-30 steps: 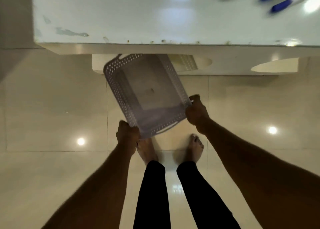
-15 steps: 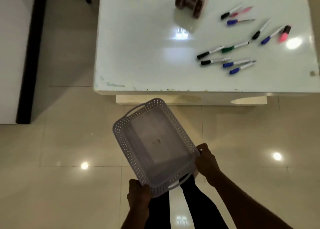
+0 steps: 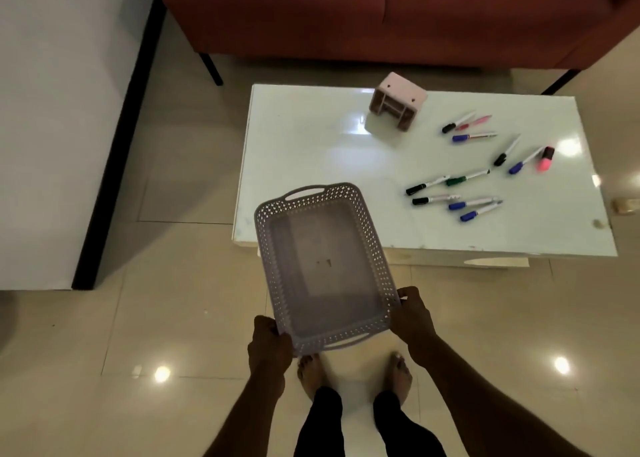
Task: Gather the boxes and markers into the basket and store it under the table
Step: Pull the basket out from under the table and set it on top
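A person stands barefoot on a glossy tiled floor [image 3: 173, 283] and holds a lavender perforated basket [image 3: 322, 269] in both hands. The left hand [image 3: 270, 344] has its grip closed around the near left corner of the rim, and the right hand [image 3: 414, 318] has its grip closed on the near right corner, fingers curled over the edge. The basket is lifted clear of the floor, tilted so its open inside faces the camera, and its far end with a cut-out handle overlaps the near left corner of the white table [image 3: 294, 138]. Nothing lies in the basket apart from a small dark speck on its bottom.

On the table, toward the far side, sits a pale pink box [image 3: 398, 105], which looks like a small organiser lying on its side, though the dim light leaves its form uncertain. To its right the markers [image 3: 464, 179] lie scattered and mostly apart from one another: several with blue caps, several black, one green, a pink pen, and a stubby pink highlighter [image 3: 544, 158] near the right edge. Beyond the table stands a red sofa [image 3: 346, 13] on dark legs. A white wall with a black skirting strip runs down the left side.
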